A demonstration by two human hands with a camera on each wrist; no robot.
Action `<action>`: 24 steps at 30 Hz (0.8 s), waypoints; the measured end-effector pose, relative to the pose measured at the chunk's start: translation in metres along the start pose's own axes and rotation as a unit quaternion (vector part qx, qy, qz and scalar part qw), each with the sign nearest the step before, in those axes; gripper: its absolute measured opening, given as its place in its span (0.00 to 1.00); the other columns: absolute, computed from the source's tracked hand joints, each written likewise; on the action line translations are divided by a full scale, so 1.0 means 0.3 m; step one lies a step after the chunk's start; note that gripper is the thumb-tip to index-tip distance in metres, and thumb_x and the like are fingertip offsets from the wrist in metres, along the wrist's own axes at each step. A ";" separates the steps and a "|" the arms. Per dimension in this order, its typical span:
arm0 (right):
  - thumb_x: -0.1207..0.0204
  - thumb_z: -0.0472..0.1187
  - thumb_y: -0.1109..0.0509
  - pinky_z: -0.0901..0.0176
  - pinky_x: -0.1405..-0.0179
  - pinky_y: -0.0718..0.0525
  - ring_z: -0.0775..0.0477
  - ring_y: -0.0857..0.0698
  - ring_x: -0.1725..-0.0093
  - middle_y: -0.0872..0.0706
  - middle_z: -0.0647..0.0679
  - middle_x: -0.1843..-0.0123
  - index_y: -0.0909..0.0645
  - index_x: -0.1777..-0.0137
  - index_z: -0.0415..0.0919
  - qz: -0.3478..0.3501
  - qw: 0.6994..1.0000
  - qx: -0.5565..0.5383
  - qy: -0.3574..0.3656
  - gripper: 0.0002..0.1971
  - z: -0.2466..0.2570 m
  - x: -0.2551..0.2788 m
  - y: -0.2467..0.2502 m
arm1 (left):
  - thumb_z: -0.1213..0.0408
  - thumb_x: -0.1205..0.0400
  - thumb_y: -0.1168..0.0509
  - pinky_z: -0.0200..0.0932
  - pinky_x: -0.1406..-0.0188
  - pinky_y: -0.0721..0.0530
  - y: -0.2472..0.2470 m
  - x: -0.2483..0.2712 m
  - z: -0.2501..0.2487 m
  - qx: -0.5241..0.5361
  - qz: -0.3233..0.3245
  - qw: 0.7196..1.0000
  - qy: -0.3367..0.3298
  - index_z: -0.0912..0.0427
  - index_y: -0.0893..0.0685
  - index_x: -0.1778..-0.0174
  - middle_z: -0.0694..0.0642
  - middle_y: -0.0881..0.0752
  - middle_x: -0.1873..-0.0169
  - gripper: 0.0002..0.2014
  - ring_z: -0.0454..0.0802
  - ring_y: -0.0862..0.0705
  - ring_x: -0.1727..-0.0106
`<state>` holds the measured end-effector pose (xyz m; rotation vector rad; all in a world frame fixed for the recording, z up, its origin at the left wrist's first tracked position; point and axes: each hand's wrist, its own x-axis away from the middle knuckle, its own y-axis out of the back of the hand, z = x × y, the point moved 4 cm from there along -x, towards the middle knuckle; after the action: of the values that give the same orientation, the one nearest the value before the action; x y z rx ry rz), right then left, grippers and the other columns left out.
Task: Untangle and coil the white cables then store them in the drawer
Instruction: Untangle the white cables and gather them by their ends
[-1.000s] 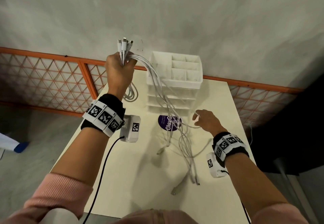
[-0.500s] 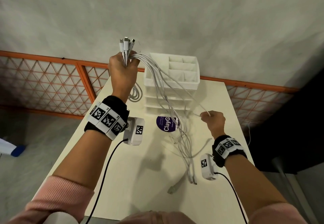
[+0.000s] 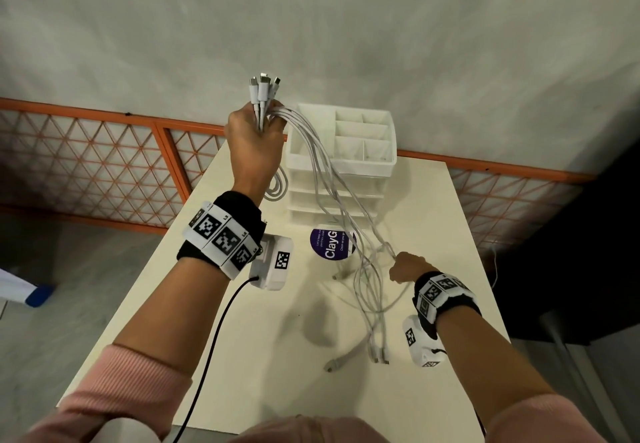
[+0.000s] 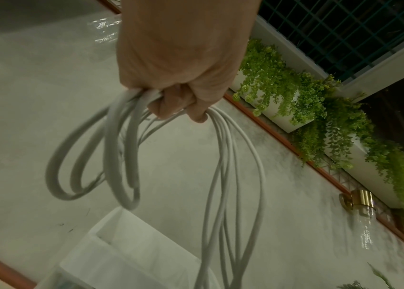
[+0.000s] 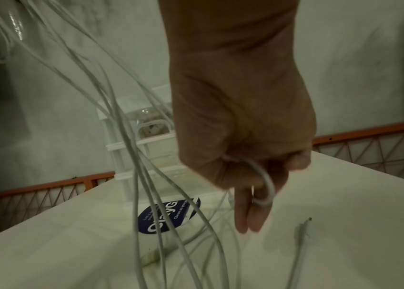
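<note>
My left hand [image 3: 254, 134] is raised above the table and grips a bunch of white cables [image 3: 332, 193] just below their plugs [image 3: 263, 90], which stick up past the fist. The strands hang down to the right in front of the white drawer unit [image 3: 346, 162] and trail onto the tabletop. In the left wrist view the left hand [image 4: 181, 78] shows fingers curled round the cables [image 4: 230, 176], which loop below. My right hand [image 3: 408, 266], lower right, pinches one strand; the right wrist view shows that hand [image 5: 243, 156] with the cable [image 5: 268, 187] looped over its fingers.
A coiled white cable [image 3: 277, 188] lies left of the drawer unit. A purple round sticker [image 3: 332, 245] marks the cream table [image 3: 242, 356]. Loose cable ends [image 3: 377, 352] lie near the right front. An orange lattice rail [image 3: 104, 158] and a grey wall stand behind.
My right hand has pulled one strand toward me and to the right, from near the sticker to lower right. My left hand stays raised with the bunch.
</note>
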<state>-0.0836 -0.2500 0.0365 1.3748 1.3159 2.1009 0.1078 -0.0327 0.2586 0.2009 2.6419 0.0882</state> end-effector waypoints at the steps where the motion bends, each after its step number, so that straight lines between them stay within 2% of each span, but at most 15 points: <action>1: 0.26 0.38 0.37 0.57 0.53 0.21 0.42 0.18 0.51 0.15 0.43 0.54 0.22 0.58 0.39 0.032 0.999 0.001 0.006 0.04 0.003 0.014 0.000 | 0.74 0.23 0.36 0.23 0.79 0.33 0.004 0.000 -0.001 -0.002 -0.003 1.000 0.002 0.65 0.14 0.51 0.44 0.22 0.72 0.08 0.37 0.29 0.77; 2: 0.27 0.38 0.36 0.61 0.62 0.25 0.46 0.20 0.60 0.18 0.46 0.62 0.25 0.65 0.41 0.061 0.998 0.004 0.011 0.06 -0.004 0.011 -0.003 | 0.74 0.23 0.37 0.23 0.79 0.34 0.008 -0.002 -0.002 -0.003 -0.006 1.000 0.002 0.65 0.14 0.50 0.43 0.22 0.72 0.09 0.37 0.28 0.79; 4: 0.29 0.42 0.31 0.64 0.70 0.29 0.52 0.23 0.68 0.19 0.51 0.68 0.22 0.65 0.42 0.109 0.994 -0.017 0.010 0.06 -0.016 0.020 -0.015 | 0.75 0.23 0.37 0.24 0.80 0.34 0.016 -0.006 -0.006 -0.004 -0.011 1.000 0.000 0.65 0.14 0.50 0.43 0.22 0.73 0.10 0.34 0.28 0.81; 5: 0.29 0.45 0.29 0.64 0.69 0.28 0.54 0.22 0.68 0.16 0.54 0.67 0.20 0.60 0.42 0.131 0.991 -0.040 0.013 0.06 -0.022 0.027 -0.024 | 0.75 0.23 0.37 0.24 0.80 0.34 0.020 -0.007 -0.011 -0.002 -0.013 1.000 -0.002 0.65 0.14 0.51 0.43 0.23 0.73 0.09 0.34 0.28 0.81; 7: 0.31 0.48 0.25 0.64 0.65 0.23 0.57 0.20 0.66 0.13 0.55 0.63 0.19 0.51 0.40 0.138 0.989 -0.048 0.022 0.14 -0.041 0.007 -0.047 | 0.75 0.22 0.37 0.23 0.80 0.34 0.024 -0.007 -0.022 0.005 -0.016 1.000 0.000 0.64 0.14 0.51 0.44 0.23 0.73 0.09 0.33 0.28 0.81; 9: 0.29 0.46 0.26 0.63 0.62 0.21 0.56 0.19 0.64 0.12 0.51 0.58 0.19 0.48 0.38 0.128 0.991 -0.022 0.036 0.14 -0.049 -0.012 -0.067 | 0.74 0.22 0.37 0.23 0.80 0.33 0.021 -0.006 -0.031 0.010 -0.017 1.000 -0.002 0.64 0.14 0.51 0.44 0.22 0.73 0.09 0.34 0.28 0.81; 11: 0.26 0.43 0.30 0.60 0.58 0.22 0.49 0.16 0.55 0.16 0.46 0.49 0.21 0.52 0.37 0.103 0.994 0.015 0.037 0.09 -0.047 -0.027 -0.076 | 0.74 0.22 0.37 0.23 0.80 0.32 0.015 -0.003 -0.040 0.015 -0.016 1.000 -0.001 0.66 0.14 0.50 0.45 0.22 0.72 0.09 0.34 0.26 0.80; 13: 0.24 0.43 0.35 0.53 0.41 0.26 0.38 0.24 0.35 0.26 0.43 0.34 0.23 0.45 0.36 0.018 0.993 0.105 0.047 0.12 -0.046 -0.045 -0.074 | 0.75 0.22 0.38 0.22 0.82 0.32 0.012 -0.002 -0.047 0.021 -0.013 1.000 0.000 0.69 0.15 0.50 0.46 0.23 0.72 0.09 0.34 0.25 0.81; 15: 0.20 0.41 0.40 0.51 0.31 0.32 0.36 0.34 0.27 0.32 0.42 0.27 0.22 0.40 0.36 -0.068 0.985 0.128 0.090 0.14 -0.031 -0.042 -0.054 | 0.75 0.22 0.38 0.22 0.82 0.33 0.008 -0.004 -0.049 0.018 -0.009 1.000 -0.001 0.69 0.15 0.51 0.46 0.24 0.74 0.08 0.34 0.26 0.82; 16: 0.19 0.38 0.42 0.54 0.32 0.32 0.37 0.33 0.26 0.30 0.41 0.27 0.20 0.41 0.36 -0.090 0.981 0.108 0.130 0.12 -0.017 -0.037 -0.047 | 0.75 0.22 0.38 0.23 0.82 0.33 0.006 -0.004 -0.047 0.010 -0.005 1.000 -0.002 0.67 0.14 0.52 0.46 0.23 0.74 0.08 0.35 0.26 0.82; 18: 0.20 0.32 0.41 0.63 0.45 0.25 0.38 0.21 0.34 0.18 0.38 0.36 0.17 0.45 0.31 -0.115 0.978 0.004 0.176 0.12 0.008 -0.017 -0.012 | 0.73 0.22 0.37 0.25 0.80 0.32 -0.001 -0.001 -0.033 -0.018 0.002 1.000 -0.005 0.66 0.14 0.52 0.48 0.21 0.73 0.07 0.38 0.27 0.79; 19: 0.21 0.33 0.38 0.68 0.56 0.23 0.38 0.15 0.41 0.13 0.38 0.46 0.15 0.50 0.31 -0.135 0.972 -0.063 0.181 0.10 0.022 0.000 0.015 | 0.73 0.23 0.36 0.27 0.79 0.31 -0.007 0.003 -0.020 -0.035 0.010 0.999 -0.005 0.65 0.13 0.53 0.50 0.19 0.71 0.07 0.39 0.27 0.77; 21: 0.24 0.38 0.32 0.74 0.72 0.28 0.42 0.13 0.56 0.14 0.42 0.66 0.16 0.65 0.35 -0.175 0.951 -0.170 0.189 0.10 0.065 0.030 0.088 | 0.72 0.23 0.35 0.31 0.77 0.29 -0.023 0.019 0.011 -0.053 0.039 0.998 0.004 0.65 0.13 0.52 0.54 0.16 0.67 0.07 0.43 0.26 0.74; 22: 0.27 0.40 0.28 0.75 0.75 0.28 0.46 0.15 0.63 0.17 0.45 0.72 0.19 0.71 0.38 -0.199 0.936 -0.210 0.203 0.12 0.090 0.045 0.127 | 0.73 0.23 0.35 0.34 0.75 0.27 -0.030 0.028 0.027 -0.057 0.052 0.997 0.009 0.65 0.13 0.52 0.55 0.16 0.66 0.07 0.45 0.25 0.73; 24: 0.32 0.40 0.22 0.79 0.77 0.28 0.52 0.21 0.73 0.21 0.48 0.76 0.26 0.76 0.44 -0.243 0.894 -0.302 0.226 0.17 0.130 0.087 0.215 | 0.73 0.23 0.35 0.41 0.69 0.24 -0.040 0.046 0.051 -0.082 0.070 0.994 0.009 0.64 0.13 0.52 0.54 0.16 0.66 0.07 0.49 0.22 0.69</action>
<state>-0.0496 -0.2465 0.1085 0.2709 0.8774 2.2330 0.1015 -0.0418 0.2377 0.3297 2.6206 0.3526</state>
